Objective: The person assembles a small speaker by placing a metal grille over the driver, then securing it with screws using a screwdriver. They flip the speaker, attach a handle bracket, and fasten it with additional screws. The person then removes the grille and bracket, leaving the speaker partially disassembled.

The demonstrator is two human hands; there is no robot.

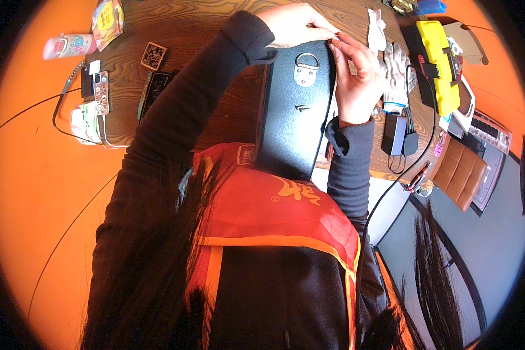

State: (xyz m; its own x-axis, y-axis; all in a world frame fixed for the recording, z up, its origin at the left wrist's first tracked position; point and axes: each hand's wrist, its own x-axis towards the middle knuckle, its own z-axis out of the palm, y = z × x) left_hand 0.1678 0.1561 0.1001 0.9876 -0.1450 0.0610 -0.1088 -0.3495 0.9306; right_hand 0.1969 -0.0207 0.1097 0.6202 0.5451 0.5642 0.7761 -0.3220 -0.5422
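A black leather-look case [294, 125] with a metal D-ring [304, 73] on its side stands at the table's front edge, close to my body. My left hand [294, 26] reaches over its far end, fingers pinched together at the far right corner. From the right, my right hand [359, 76] meets it there, thumb and fingertips closed at the same corner. The fingertips of both hands nearly touch. Whatever they pinch is too small and covered to tell.
On the wooden table [216, 102] a pink bottle [70, 46] and a power strip [101, 93] stand left. Gloves [395, 76], a black adapter [394, 134] with cables and a yellow toolbox [438, 67] lie right. A brown cushioned seat [462, 173] is farther right.
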